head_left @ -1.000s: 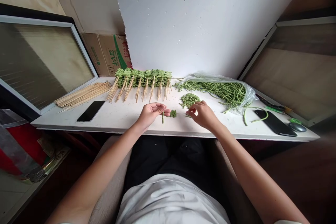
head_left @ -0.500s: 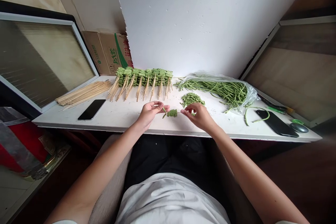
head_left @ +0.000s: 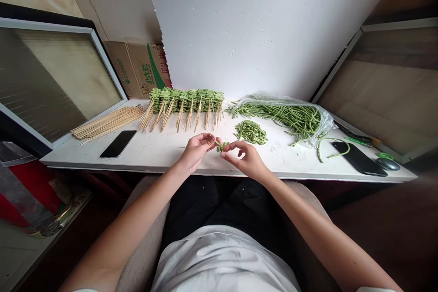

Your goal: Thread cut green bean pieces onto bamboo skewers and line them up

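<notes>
A short row of green bean pieces (head_left: 223,146) on a thin bamboo skewer is between my two hands, low over the front of the white table. My left hand (head_left: 198,151) is closed, its thumb and fingertips pinching a loose bean piece at the left end of the row. The skewer's thin end shows faintly to the left of this hand. My right hand (head_left: 247,159) has its thumb and forefinger closed around the right part of the row, hiding that end. Behind it lies a pile of cut bean pieces (head_left: 251,132).
Loaded bean skewers (head_left: 186,100) are stacked at the back, sticks toward me. Bare bamboo skewers (head_left: 107,123) and a phone (head_left: 118,143) lie left. A plastic bag of long beans (head_left: 290,116) and another dark phone (head_left: 361,159) are right. A white board (head_left: 273,36) stands behind.
My right hand has moved left from the skewer's right end onto the bean row. My left hand stays nearly in place, still pinching the bean piece. The view has shifted slightly.
</notes>
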Demonstrator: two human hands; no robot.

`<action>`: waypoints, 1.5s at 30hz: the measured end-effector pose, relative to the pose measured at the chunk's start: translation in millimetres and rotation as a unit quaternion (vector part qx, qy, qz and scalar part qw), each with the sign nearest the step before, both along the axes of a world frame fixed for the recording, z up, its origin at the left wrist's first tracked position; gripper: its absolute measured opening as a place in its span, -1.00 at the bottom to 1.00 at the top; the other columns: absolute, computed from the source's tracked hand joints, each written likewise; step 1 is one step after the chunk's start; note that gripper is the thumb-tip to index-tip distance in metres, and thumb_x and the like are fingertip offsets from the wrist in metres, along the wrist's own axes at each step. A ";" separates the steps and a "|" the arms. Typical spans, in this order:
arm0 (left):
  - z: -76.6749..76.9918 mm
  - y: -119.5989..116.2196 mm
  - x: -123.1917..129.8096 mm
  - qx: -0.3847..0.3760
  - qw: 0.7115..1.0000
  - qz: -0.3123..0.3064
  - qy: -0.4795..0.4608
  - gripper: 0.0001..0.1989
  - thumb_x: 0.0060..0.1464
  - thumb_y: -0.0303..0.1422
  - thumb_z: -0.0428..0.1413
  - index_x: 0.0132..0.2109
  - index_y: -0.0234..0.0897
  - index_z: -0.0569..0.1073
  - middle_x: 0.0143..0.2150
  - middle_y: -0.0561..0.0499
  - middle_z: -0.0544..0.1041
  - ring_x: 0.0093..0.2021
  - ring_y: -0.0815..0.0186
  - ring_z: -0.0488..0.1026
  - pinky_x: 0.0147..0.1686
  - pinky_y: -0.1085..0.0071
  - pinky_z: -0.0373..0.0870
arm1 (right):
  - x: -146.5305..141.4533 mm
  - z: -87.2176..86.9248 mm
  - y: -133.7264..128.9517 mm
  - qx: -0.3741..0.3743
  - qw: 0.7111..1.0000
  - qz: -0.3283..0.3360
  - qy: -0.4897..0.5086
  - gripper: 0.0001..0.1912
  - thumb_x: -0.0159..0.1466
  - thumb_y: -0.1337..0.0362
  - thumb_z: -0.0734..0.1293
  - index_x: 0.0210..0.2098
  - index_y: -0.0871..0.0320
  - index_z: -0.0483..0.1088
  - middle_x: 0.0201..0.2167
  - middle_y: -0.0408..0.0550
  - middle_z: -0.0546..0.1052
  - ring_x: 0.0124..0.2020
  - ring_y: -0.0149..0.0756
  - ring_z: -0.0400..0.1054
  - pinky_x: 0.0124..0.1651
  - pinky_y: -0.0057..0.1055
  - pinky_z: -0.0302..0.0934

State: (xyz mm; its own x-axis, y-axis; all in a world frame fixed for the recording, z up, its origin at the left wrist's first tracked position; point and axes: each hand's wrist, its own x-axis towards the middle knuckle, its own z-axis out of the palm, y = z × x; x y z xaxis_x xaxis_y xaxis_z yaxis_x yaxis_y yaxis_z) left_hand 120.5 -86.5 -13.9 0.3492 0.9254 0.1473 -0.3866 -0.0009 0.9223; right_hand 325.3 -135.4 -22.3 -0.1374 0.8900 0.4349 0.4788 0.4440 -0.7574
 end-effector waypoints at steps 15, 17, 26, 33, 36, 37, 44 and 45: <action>-12.9 13.6 -0.7 -0.007 0.992 0.121 -0.037 -0.66 -0.16 -0.29 0.53 -0.30 -0.34 0.60 -0.35 0.01 0.57 -0.31 0.37 0.44 -0.09 0.33 0.39 | -1.2 2.1 -3.4 -0.011 1.000 -0.006 -0.018 -0.76 0.34 0.01 0.47 -0.26 0.03 0.66 -0.25 -0.02 0.71 -0.15 -0.07 0.51 -0.13 -0.21 0.32; -15.1 14.5 -0.3 -0.005 0.989 0.139 -0.043 -0.70 -0.16 -0.34 0.51 -0.31 -0.34 0.60 -0.34 0.00 0.58 -0.30 0.38 0.43 -0.10 0.34 0.37 | 0.1 3.6 -2.8 -0.015 1.000 -0.009 -0.016 -0.76 0.33 0.01 0.49 -0.28 0.03 0.67 -0.28 -0.02 0.71 -0.17 -0.07 0.51 -0.06 -0.19 0.33; -26.0 16.3 5.7 -0.037 0.985 0.141 -0.089 -0.82 -0.11 -0.49 0.42 -0.37 -0.34 0.57 -0.34 0.00 0.54 -0.32 0.41 0.39 -0.14 0.37 0.37 | 6.1 8.4 2.5 -0.113 0.993 0.030 0.035 -0.61 0.23 -0.10 0.52 -0.31 0.12 0.70 -0.34 0.00 0.71 -0.35 -0.17 0.51 -0.28 -0.30 0.31; 2.8 55.9 -48.8 -0.056 0.957 0.231 -0.165 -0.78 0.01 -0.61 0.36 -0.39 -0.30 0.48 -0.31 0.03 0.48 -0.32 0.43 0.40 -0.22 0.44 0.36 | 14.8 6.9 4.8 -0.178 0.980 0.084 0.020 -0.65 0.25 -0.06 0.51 -0.33 0.11 0.69 -0.34 -0.02 0.72 -0.32 -0.17 0.55 -0.28 -0.33 0.31; 9.1 56.5 -56.4 0.006 0.969 0.203 -0.142 -0.83 0.05 -0.51 0.41 -0.33 -0.30 0.54 -0.26 0.01 0.53 -0.26 0.41 0.44 -0.15 0.42 0.39 | 18.3 3.4 9.2 -0.092 0.993 -0.015 -0.073 -0.78 0.28 0.07 0.50 -0.33 0.09 0.68 -0.33 0.00 0.71 -0.24 -0.07 0.54 -0.14 -0.22 0.35; 8.4 53.7 -53.6 0.026 0.974 0.185 -0.128 -0.84 0.05 -0.48 0.42 -0.30 -0.30 0.57 -0.24 -0.01 0.54 -0.24 0.39 0.45 -0.12 0.41 0.39 | 20.0 1.4 11.2 -0.056 0.991 -0.050 -0.108 -0.82 0.28 0.12 0.49 -0.32 0.09 0.68 -0.33 0.01 0.71 -0.20 -0.03 0.53 -0.10 -0.18 0.35; -10.0 45.7 -37.4 0.033 0.991 0.131 0.010 -0.65 -0.01 -0.27 0.46 -0.11 -0.33 0.62 -0.19 -0.09 0.64 -0.22 0.30 0.53 -0.11 0.32 0.42 | 35.5 -9.7 23.6 0.012 0.980 -0.093 -0.177 -0.91 0.27 0.20 0.51 -0.29 0.08 0.65 -0.32 0.01 0.69 -0.21 -0.01 0.52 0.09 -0.03 0.31; -13.0 48.8 -40.7 0.045 0.988 0.140 0.054 -0.63 0.01 -0.26 0.45 -0.08 -0.33 0.61 -0.20 -0.09 0.64 -0.23 0.28 0.54 -0.13 0.31 0.42 | 36.3 -9.1 24.0 0.010 0.981 -0.094 -0.170 -0.90 0.27 0.19 0.52 -0.30 0.08 0.65 -0.31 0.00 0.70 -0.20 -0.01 0.53 0.08 -0.03 0.32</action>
State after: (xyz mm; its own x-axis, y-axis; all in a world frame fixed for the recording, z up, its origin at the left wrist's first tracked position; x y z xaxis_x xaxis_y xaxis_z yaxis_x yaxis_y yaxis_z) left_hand 79.8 -37.7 -26.9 0.0996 0.9726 0.2099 -0.2582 -0.1784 0.9495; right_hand 361.6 -111.4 -31.4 -0.1116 0.9051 0.4102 0.7765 0.3370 -0.5324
